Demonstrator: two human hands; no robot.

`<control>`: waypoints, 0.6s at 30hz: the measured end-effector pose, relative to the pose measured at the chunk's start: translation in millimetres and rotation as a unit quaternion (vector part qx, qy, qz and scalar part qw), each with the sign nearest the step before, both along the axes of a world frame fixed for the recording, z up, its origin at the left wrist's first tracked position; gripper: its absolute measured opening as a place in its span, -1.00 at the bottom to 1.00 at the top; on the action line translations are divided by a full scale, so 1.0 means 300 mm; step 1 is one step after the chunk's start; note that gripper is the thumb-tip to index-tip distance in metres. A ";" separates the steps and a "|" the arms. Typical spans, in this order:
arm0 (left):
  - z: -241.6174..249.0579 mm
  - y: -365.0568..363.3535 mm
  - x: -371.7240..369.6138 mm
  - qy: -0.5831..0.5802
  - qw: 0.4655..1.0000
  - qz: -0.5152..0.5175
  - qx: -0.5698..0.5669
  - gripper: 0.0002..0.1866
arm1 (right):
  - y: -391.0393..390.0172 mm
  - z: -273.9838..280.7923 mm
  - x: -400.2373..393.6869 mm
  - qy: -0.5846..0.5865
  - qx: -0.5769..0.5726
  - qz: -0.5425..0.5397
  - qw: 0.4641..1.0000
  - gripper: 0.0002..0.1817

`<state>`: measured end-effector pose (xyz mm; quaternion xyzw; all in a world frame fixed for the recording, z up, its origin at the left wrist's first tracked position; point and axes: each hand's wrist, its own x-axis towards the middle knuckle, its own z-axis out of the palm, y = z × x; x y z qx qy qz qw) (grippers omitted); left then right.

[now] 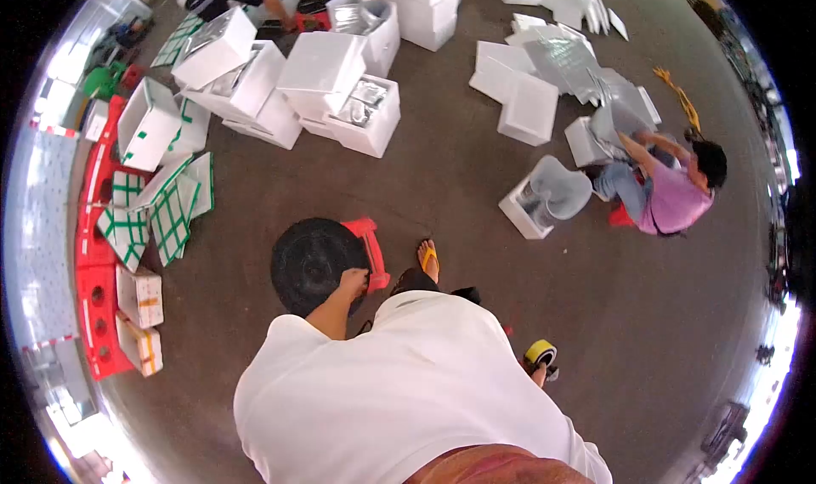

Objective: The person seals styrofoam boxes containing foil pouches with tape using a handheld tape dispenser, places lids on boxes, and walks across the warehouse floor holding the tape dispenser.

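Note:
My left hand point(354, 281) is closed at the right edge of a black round tub-like object point(313, 263), which looks dark and textured. A red plastic stool point(371, 250) lies against that same edge, close to my fingers. Low on my right side, my right hand point(541, 373) grips a roll of yellow tape point(540, 350), which appears to sit in a dark dispenser. Most of the right hand's fingers are hidden behind the roll.
White foam boxes point(319, 67) with silvery liners are stacked ahead. A seated person in a pink shirt point(676, 195) works at a foam box point(586, 142) on the right. Red barriers point(98, 288) and green-taped foam pieces point(170, 212) line the left.

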<state>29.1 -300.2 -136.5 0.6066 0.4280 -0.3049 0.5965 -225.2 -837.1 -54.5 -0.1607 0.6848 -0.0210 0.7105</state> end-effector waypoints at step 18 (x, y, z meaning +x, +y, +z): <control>0.236 -0.121 0.662 -0.149 0.960 0.211 0.110 -0.72 | -0.385 -0.201 1.762 -0.069 -0.042 0.386 0.919 -0.32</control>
